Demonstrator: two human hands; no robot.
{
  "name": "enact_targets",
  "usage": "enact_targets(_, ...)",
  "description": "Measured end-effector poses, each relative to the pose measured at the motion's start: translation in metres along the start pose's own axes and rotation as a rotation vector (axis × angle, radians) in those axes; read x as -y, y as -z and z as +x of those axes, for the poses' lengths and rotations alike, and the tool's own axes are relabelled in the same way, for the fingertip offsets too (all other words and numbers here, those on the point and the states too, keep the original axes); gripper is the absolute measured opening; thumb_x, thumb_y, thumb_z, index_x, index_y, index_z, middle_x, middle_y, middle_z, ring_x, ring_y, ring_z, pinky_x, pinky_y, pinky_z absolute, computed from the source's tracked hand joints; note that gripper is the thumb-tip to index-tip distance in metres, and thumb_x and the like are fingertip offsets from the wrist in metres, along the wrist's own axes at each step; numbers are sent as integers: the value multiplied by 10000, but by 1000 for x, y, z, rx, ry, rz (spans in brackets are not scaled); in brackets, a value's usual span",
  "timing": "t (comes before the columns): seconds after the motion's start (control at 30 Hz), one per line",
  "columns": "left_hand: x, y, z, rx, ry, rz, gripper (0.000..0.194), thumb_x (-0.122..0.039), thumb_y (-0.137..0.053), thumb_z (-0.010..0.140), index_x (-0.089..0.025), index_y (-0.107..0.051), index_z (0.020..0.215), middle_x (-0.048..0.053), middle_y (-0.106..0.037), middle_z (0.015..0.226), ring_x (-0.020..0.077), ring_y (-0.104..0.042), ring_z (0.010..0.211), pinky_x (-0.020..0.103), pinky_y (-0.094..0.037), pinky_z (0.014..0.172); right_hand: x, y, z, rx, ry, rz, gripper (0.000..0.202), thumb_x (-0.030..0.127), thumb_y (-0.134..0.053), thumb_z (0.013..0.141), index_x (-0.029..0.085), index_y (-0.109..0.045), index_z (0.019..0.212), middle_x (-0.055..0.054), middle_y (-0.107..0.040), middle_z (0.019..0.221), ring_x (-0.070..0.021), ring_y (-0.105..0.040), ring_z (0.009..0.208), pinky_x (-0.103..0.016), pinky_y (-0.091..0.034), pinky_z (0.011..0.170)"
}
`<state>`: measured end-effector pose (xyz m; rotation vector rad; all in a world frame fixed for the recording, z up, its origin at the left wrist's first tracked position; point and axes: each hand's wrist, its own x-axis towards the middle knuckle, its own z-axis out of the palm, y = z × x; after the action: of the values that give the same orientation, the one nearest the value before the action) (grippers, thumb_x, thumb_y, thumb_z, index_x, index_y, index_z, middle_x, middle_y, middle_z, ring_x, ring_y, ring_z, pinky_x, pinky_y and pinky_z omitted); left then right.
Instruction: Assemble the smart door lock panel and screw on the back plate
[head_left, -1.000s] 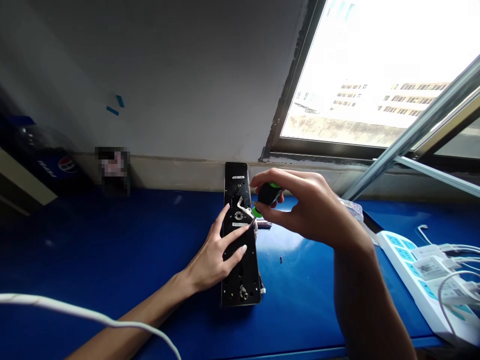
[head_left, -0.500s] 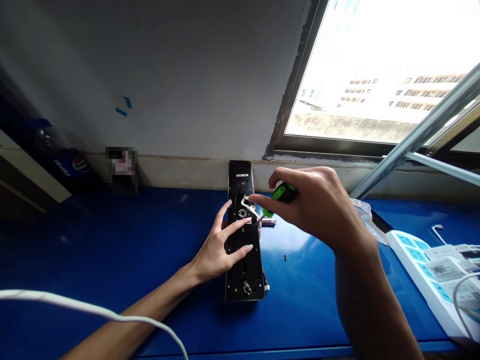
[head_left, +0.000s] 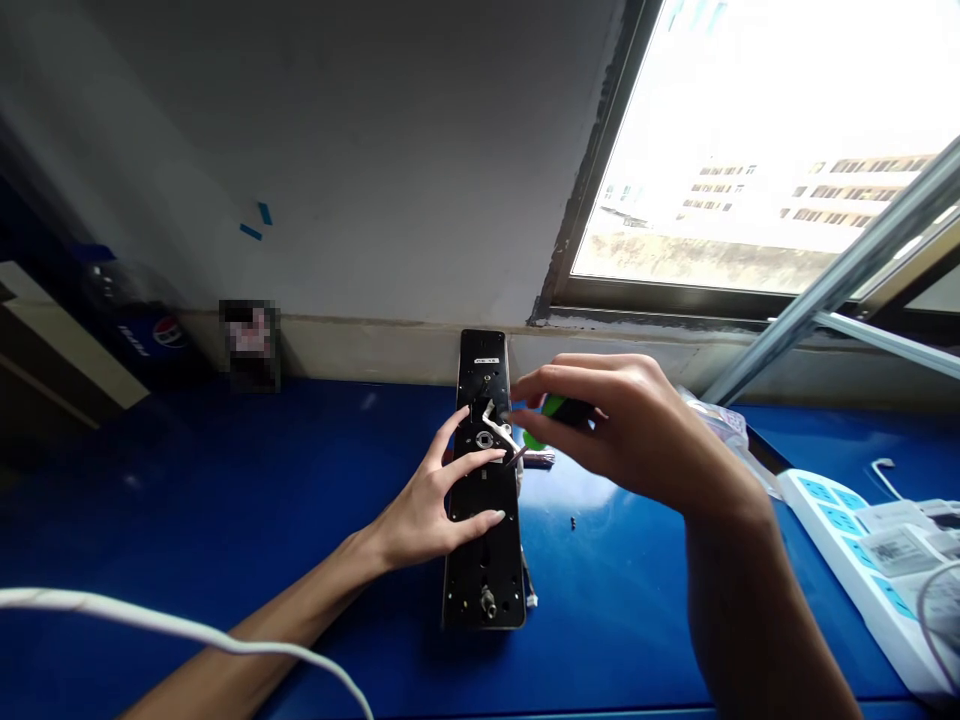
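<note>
A long black panel [head_left: 486, 560], which looks like a door lock's body, lies lengthwise on the blue table [head_left: 360, 630]. My left hand [head_left: 427, 505] is spread open across its middle, fingertips resting on its face. In my right hand [head_left: 600, 425] is a screwdriver [head_left: 553, 410] with a green and black handle. Its shaft slants down to the panel's right edge, beside my left fingers; what the tip touches is too small to tell. A white cable [head_left: 495, 425] crosses the panel near a round metal fitting [head_left: 484, 440]. A thin wire with a white plug [head_left: 532, 601] hangs out on the right.
Tiny dark screws [head_left: 573, 522] lie right of the panel. A white power strip [head_left: 832, 540] with chargers stands at the right, near a plastic bag [head_left: 724, 420]. A Pepsi bottle [head_left: 150, 325] is at the far left. A white cord [head_left: 187, 628] crosses the lower left foreground.
My right thumb has moved off the white cable and the fingers have shifted around the screwdriver handle. The panel's near end has swung slightly left. My left hand stays spread on it.
</note>
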<state>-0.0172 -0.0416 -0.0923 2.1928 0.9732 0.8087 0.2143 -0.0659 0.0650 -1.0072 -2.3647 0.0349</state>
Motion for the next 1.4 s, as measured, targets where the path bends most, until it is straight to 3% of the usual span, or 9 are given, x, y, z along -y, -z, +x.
enact_targets(0.13,0,0,0,-12,-1,-2,607,-443,-799,865,-347,-611,1434,24,19,1762,393,-488,1455,553,-500,1174,4,-1,-1,40,65,33,448,139,-664,885,218,-644,1326,-72,-747,1177,-158,-708,879,-252,-546,674)
enact_targets(0.27,0,0,0,-22,-16,1,587,-446,-808,852,-343,-635,1404,24,-18,1759,399,-533,1409,568,-532,1140,3,0,-1,-21,47,-33,155,238,-672,948,193,-731,1083,-44,-756,954,-123,-669,726,-247,-518,627)
enact_targets(0.43,-1,0,0,-25,-13,0,609,-441,-815,844,-344,-624,1414,25,-12,1757,378,-564,1380,552,-541,1136,3,0,-1,19,69,40,432,141,-662,875,210,-642,1301,-74,-755,1144,-173,-720,910,-259,-563,708)
enact_targets(0.6,-1,0,-1,-33,-32,37,590,-444,-819,838,-332,-645,1390,30,-39,1756,387,-575,1363,567,-547,1124,2,1,-1,-16,59,3,126,230,-674,951,202,-713,1067,-37,-764,927,-125,-681,719,-238,-522,622)
enact_targets(0.77,-2,3,-1,-12,-19,15,604,-454,-814,843,-343,-628,1407,31,-30,1753,373,-576,1364,542,-548,1130,2,5,-2,41,58,41,438,161,-688,877,203,-638,1310,-73,-759,1143,-171,-720,901,-253,-560,688)
enact_targets(0.97,-5,5,-1,5,-18,89,650,-479,-794,852,-356,-585,1455,42,-14,1757,396,-586,1347,568,-566,1096,2,5,-1,3,47,14,203,194,-653,943,196,-705,1138,-56,-778,1010,-149,-711,808,-259,-553,689)
enact_targets(1.07,-5,4,-1,-41,-42,183,692,-492,-798,844,-354,-560,1479,37,10,1757,438,-439,1466,614,-478,1167,3,4,-2,23,45,29,403,165,-671,881,205,-644,1280,-77,-767,1118,-177,-715,882,-278,-562,716)
enact_targets(1.2,-4,2,-2,-104,-107,308,611,-489,-778,860,-351,-613,1432,11,19,1758,468,-176,1573,665,-335,1237,2,3,-1,-11,34,-12,189,301,-675,954,191,-706,1105,-62,-774,980,-149,-688,770,-269,-530,657)
enact_targets(1.4,-7,2,-4,-88,-206,356,491,-404,-689,948,-340,-621,1430,8,-70,1759,430,-115,1591,663,-261,1266,2,3,0,14,50,32,392,161,-672,877,187,-650,1268,-61,-758,1079,-157,-687,849,-271,-540,703)
